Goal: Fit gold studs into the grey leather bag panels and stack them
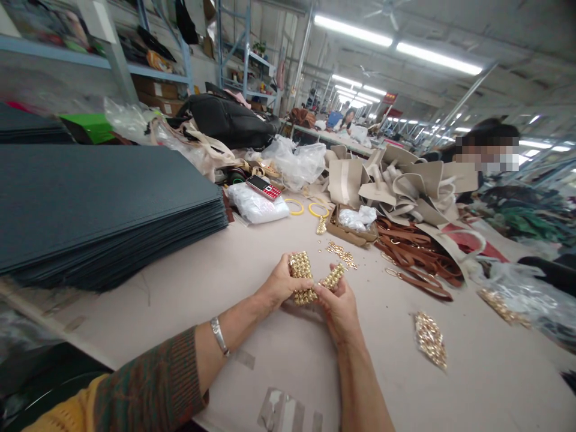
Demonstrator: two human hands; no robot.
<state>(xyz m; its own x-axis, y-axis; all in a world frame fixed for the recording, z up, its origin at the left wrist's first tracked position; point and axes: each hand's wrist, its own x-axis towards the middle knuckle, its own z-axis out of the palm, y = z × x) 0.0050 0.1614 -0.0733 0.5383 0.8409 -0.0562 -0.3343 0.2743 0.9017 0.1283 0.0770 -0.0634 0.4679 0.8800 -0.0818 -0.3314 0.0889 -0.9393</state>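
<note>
Above the table's front part, my left hand (279, 283) is closed around a block of gold beads in tight rows (302, 277). My right hand (338, 303) grips a shorter strip of the same gold beads (332, 278). Both thumbs nearly meet between the two pieces; whether the pieces are joined there, I cannot tell. Just beyond my hands, small loose gold metal pieces (342, 255) lie scattered. Behind them rests another short row of gold pieces (321, 225). To the right is a flat pile of gold pieces (430, 339), seemingly in a clear bag.
A tall stack of dark sheets (112, 204) covers the table's left side. At the back are a red phone (265, 187) on a white packet (256, 204), yellow rings (318, 209) and a cardboard box (353, 233). Brown straps (418, 255) and beige bag parts (396, 180) lie right; a person stands behind.
</note>
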